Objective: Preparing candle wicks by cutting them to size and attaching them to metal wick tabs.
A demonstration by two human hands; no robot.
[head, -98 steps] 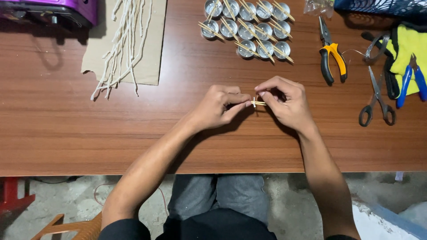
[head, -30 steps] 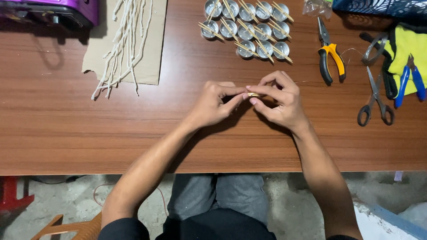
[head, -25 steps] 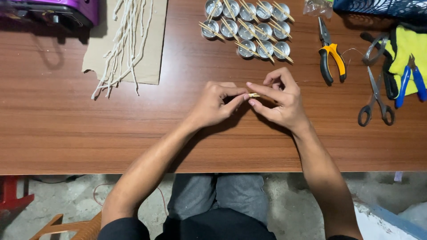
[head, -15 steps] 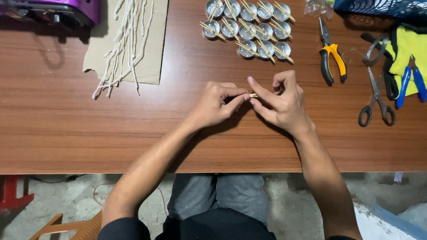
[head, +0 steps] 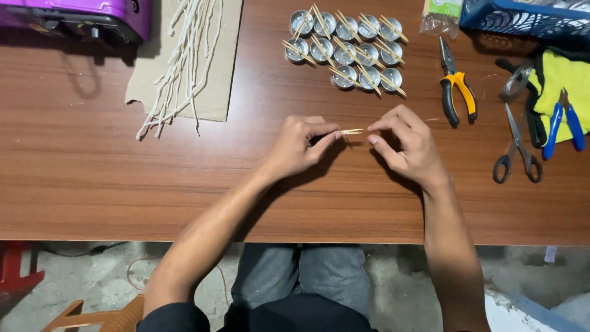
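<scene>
My left hand [head: 299,146] pinches a thin pale wooden stick [head: 352,131] between thumb and forefinger, just above the brown wooden table [head: 92,178]. My right hand [head: 407,144] has its fingertips at the stick's other end, thumb and forefinger close together. Beyond the hands stand several small round metal cups [head: 347,52], each with a wooden stick laid across its rim.
A bundle of white wicks [head: 181,61] lies on a piece of cardboard [head: 224,80] at the back left, beside a purple appliance [head: 86,15]. To the right are orange-handled pliers [head: 456,92], scissors [head: 516,150], blue-handled snips [head: 562,123], a yellow cloth [head: 556,80] and a blue basket [head: 522,18].
My hands have drawn slightly apart, so the stick now shows between the fingertips. My right hand shifted a little to the right. Everything else on the table is unmoved.
</scene>
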